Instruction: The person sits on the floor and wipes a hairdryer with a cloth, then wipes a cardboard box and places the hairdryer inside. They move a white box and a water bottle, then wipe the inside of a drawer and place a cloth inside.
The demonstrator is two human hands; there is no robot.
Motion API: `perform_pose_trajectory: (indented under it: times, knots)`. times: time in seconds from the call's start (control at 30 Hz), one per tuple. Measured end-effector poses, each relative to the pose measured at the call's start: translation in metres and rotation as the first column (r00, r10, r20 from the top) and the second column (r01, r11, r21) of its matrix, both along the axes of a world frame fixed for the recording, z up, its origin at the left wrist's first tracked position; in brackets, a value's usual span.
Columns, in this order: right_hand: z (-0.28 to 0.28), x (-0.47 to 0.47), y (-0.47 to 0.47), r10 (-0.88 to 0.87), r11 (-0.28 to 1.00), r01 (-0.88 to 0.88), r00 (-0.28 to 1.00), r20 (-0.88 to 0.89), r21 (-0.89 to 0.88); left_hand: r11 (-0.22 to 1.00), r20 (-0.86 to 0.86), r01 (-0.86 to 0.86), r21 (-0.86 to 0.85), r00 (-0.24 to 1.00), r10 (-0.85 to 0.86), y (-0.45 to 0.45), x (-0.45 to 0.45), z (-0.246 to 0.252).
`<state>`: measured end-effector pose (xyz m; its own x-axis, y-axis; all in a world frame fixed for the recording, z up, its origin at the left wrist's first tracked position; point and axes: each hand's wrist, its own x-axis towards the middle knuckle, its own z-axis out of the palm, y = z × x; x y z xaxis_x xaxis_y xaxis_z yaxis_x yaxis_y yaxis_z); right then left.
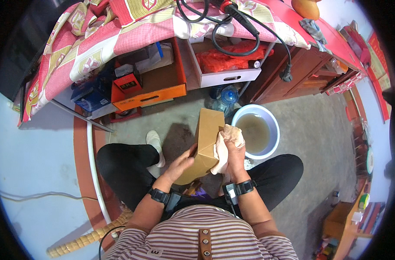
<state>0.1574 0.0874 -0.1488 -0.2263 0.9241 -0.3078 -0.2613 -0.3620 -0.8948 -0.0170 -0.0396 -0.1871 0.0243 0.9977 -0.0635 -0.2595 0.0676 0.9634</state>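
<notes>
A tan-brown box (209, 135) stands tilted between my knees, a seam running across its near part. My left hand (178, 164) holds it along the left side, its thumb near the edge and most fingers hidden behind the box. In my right hand (237, 160) is a bunched pale cloth (234, 134), pressed against the box's right side. Just past the cloth, a light-blue plastic basin (276, 125) of murky water (253, 133) rests on the concrete floor.
Ahead, an orange box (171, 97) and a white carton (230, 78) with red plastic sit beneath a checked cloth (132, 42). A large clear bottle (228, 97) stands behind the basin. A black cable (286, 70) dangles near a wooden cabinet (288, 74).
</notes>
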Motion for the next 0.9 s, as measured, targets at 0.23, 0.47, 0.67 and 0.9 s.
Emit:
perform_pose_trajectory:
  times: [0.23,0.47,0.67,0.9]
  knots:
    - [-0.003,-0.012,-0.03,0.01,0.918,-0.107,0.969,0.246,0.382,0.921,-0.737,-0.361,0.145,0.581,0.344,0.004,0.021,0.03]
    - [0.019,-0.014,-0.025,-0.005,0.897,-0.092,0.976,0.219,0.432,0.864,-0.65,-0.33,0.381,0.569,0.504,-0.001,-0.002,0.026]
    - [0.009,-0.019,-0.044,0.037,0.885,-0.225,0.906,0.421,0.407,0.869,-0.556,-0.342,0.358,0.669,0.493,-0.001,0.003,0.027]
    - [0.01,-0.021,-0.056,0.169,0.805,-0.428,0.829,0.532,0.411,0.818,-0.079,-0.571,-0.064,0.82,0.566,0.001,0.006,0.001]
